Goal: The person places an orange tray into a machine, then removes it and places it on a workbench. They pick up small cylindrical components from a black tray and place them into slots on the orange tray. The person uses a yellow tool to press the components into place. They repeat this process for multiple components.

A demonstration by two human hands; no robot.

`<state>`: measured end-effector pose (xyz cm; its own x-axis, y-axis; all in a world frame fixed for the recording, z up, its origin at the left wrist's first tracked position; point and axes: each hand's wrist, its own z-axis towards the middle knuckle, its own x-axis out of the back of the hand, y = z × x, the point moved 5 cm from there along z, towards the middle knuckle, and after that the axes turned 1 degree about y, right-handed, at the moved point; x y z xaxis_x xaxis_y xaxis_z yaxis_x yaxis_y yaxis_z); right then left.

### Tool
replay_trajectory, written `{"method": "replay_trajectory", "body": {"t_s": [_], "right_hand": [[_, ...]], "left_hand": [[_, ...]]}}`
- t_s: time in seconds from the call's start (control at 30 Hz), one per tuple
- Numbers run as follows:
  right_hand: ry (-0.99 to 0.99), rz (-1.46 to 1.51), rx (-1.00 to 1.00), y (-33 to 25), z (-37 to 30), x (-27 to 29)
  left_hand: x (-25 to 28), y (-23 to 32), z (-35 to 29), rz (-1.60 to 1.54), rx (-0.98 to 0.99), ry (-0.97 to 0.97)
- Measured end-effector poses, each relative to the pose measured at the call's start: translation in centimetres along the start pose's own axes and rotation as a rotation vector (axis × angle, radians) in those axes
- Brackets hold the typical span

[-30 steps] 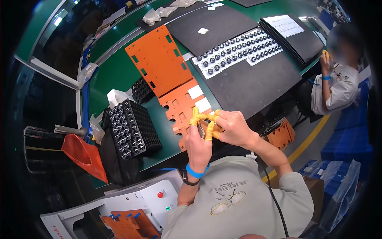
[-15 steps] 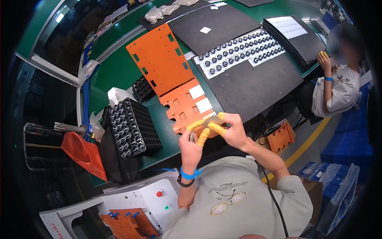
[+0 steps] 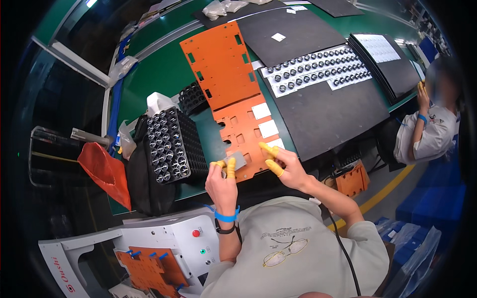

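My left hand pinches a small grey square plate between yellow-cotted fingertips, over the near edge of a hinged orange fixture board. My right hand has its thumb and fingers apart, also in yellow finger cots, with nothing visible between them. Its fingertips are beside the nearest of three white square plates on the fixture's right side; whether they touch it I cannot tell. The other white plates lie in a row beyond. The fixture's orange lid lies folded back on the far side.
Left of the fixture stands a black tray stack with round metallic-looking parts. On the right, a black mat bears white sheets with rows of black round parts. A co-worker sits at far right. An orange bag hangs at left.
My hands have separated: the left moved left with the grey plate, while the right let go and opened near the nearest white plate. The whole view has shifted slightly.
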<state>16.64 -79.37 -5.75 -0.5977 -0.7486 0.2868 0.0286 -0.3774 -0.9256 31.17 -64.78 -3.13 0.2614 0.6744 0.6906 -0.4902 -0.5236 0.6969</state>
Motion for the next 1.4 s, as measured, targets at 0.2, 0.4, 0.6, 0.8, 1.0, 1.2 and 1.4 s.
{"method": "replay_trajectory", "body": {"t_s": [0.2, 0.4, 0.6, 0.8, 1.0, 1.2, 1.4], "right_hand": [[0.092, 0.153, -0.105, 1.9, -0.6, 0.1], [0.087, 0.202, -0.081, 1.1, -0.6, -0.3], [-0.085, 0.106, -0.053, -1.3, 1.0, -2.1], [-0.218, 0.064, 0.257, -10.1, 6.5, -7.7], [-0.151, -0.283, 0.43, -11.3, 13.2, -13.3], [-0.157, -0.554, 0.447, -11.8, 15.0, -15.8], [-0.23, -0.23, 0.317, -13.4, 13.8, -12.5]], "left_hand": [[-0.7, -2.5, -0.5, 0.237, -0.008, -0.071], [-2.3, -3.6, 0.6, 0.254, 0.018, -0.265], [-2.6, -3.6, 0.1, 0.204, 0.116, -0.215], [-2.2, -4.6, -1.8, 0.09, 0.035, -0.081], [-0.2, -4.5, -4.9, -0.46, 0.21, -0.039], [-0.1, -4.9, -6.6, -1.626, 0.434, -0.33], [-0.3, -4.0, -6.4, -1.925, 0.535, -0.437]]}}
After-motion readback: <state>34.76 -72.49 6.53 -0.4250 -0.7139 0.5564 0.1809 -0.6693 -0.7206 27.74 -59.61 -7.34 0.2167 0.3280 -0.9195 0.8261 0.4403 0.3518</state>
